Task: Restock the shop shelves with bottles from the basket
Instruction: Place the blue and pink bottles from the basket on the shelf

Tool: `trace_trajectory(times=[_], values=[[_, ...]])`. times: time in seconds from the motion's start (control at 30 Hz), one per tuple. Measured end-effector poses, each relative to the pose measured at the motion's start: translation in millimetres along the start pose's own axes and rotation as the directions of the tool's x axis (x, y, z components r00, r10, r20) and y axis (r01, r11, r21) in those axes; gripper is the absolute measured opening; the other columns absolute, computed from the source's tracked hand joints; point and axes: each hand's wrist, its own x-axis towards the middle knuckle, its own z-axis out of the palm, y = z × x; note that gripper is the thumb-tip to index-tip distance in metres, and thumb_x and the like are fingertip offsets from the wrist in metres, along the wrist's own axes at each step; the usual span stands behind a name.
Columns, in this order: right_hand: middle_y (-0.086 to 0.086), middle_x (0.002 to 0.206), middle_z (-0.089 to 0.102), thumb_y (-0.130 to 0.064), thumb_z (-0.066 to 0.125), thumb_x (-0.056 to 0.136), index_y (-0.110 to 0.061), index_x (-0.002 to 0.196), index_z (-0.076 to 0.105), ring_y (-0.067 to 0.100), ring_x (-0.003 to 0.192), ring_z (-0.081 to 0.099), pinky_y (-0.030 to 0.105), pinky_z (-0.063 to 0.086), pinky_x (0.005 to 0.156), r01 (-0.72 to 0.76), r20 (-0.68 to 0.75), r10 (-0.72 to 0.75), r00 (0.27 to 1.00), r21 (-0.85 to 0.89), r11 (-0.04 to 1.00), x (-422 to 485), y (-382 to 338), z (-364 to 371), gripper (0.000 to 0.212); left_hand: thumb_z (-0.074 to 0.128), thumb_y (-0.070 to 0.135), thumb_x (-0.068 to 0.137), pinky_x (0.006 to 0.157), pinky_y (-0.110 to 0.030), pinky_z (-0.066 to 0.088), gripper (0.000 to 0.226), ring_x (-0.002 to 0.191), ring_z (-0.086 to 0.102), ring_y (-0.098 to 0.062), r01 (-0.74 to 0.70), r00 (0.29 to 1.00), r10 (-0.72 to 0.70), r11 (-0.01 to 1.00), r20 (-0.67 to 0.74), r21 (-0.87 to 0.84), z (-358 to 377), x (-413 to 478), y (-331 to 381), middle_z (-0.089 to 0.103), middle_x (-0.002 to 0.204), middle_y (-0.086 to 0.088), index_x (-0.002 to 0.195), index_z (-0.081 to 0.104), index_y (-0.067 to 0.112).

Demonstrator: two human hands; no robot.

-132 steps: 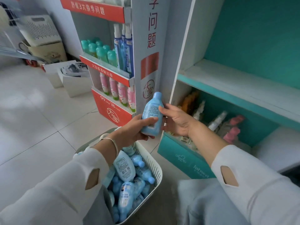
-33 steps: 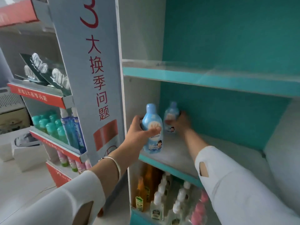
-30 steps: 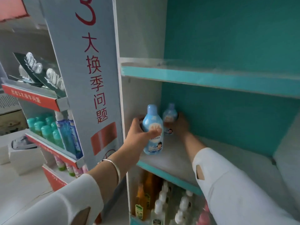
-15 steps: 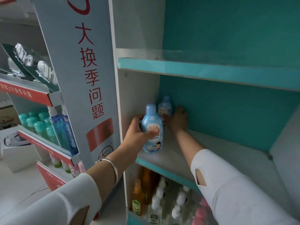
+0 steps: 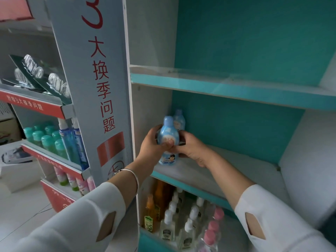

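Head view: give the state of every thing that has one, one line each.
Front light blue plastic bottle: upright, capped, held at the front left of the white teal-edged shelf.
Rear light blue plastic bottle: upright, capped, standing free behind it.
Left hand: grips the front bottle.
Right hand: grips the front bottle.
Clear pump bottles: upright, below that shelf.
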Motion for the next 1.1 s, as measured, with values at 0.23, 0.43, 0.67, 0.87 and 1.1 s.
trace_trajectory(times=[0.23, 0.43, 0.67, 0.87, 1.1], values=[[0.011, 0.107, 0.067, -0.012, 0.081, 0.071, -0.007, 0.105, 0.057, 0.029, 0.097, 0.065, 0.046, 0.053, 0.084, -0.06, -0.458, 0.016, 0.889, -0.082, 0.995, 50.8, 31.0, -13.9, 0.042, 0.055, 0.008, 0.09, 0.095, -0.022, 0.045, 0.034, 0.11, 0.056, -0.012, -0.321, 0.947, 0.277, 0.824, 0.162, 0.466, -18.4, -20.3, -2.9, 0.06, 0.118, 0.001, 0.123, 0.057, 0.018], [0.011, 0.117, 0.065, -0.019, 0.081, 0.071, -0.007, 0.117, 0.056, 0.027, 0.106, 0.062, 0.037, 0.05, 0.088, -0.12, -0.485, -0.009, 0.874, -0.234, 0.965, 88.8, 48.7, -1.9, 0.054, 0.052, 0.008, 0.092, 0.076, -0.006, 0.044, 0.025, 0.092, 0.057, -0.002, -0.301, 0.952, 0.281, 0.807, 0.117, 0.508, -40.6, -24.0, -23.7, 0.061, 0.099, 0.009, 0.113, 0.062, 0.017], [0.01, 0.122, 0.062, -0.021, 0.076, 0.077, -0.009, 0.124, 0.052, 0.027, 0.112, 0.059, 0.032, 0.047, 0.09, -0.09, -0.456, -0.03, 0.889, -0.24, 0.967, 101.0, 54.5, 1.6, 0.054, 0.052, 0.005, 0.092, 0.073, -0.002, 0.043, 0.023, 0.086, 0.055, 0.005, -0.316, 0.948, 0.285, 0.78, 0.143, 0.541, -47.1, -22.6, -34.3, 0.061, 0.1, 0.01, 0.107, 0.065, 0.018], [0.011, 0.118, 0.063, -0.02, 0.076, 0.074, -0.009, 0.122, 0.053, 0.029, 0.109, 0.06, 0.034, 0.051, 0.087, -0.121, -0.479, -0.043, 0.877, -0.305, 0.945, 90.0, 44.5, 7.9, 0.054, 0.051, 0.006, 0.092, 0.073, -0.004, 0.043, 0.022, 0.089, 0.055, 0.001, -0.288, 0.957, 0.254, 0.792, 0.139, 0.538, -51.2, -35.5, -31.4, 0.06, 0.096, 0.01, 0.108, 0.064, 0.016], [0.016, 0.117, 0.059, -0.019, 0.062, 0.088, -0.007, 0.122, 0.055, 0.029, 0.105, 0.057, 0.029, 0.042, 0.082, -0.049, -0.514, -0.21, 0.832, -0.445, 0.894, 10.2, 5.7, 51.0, 0.037, 0.054, 0.007, 0.091, 0.077, -0.009, 0.042, 0.021, 0.09, 0.058, -0.008, -0.203, 0.978, 0.198, 0.788, 0.073, 0.581, -75.1, -79.6, -23.8, 0.062, 0.099, 0.005, 0.107, 0.065, 0.015]])
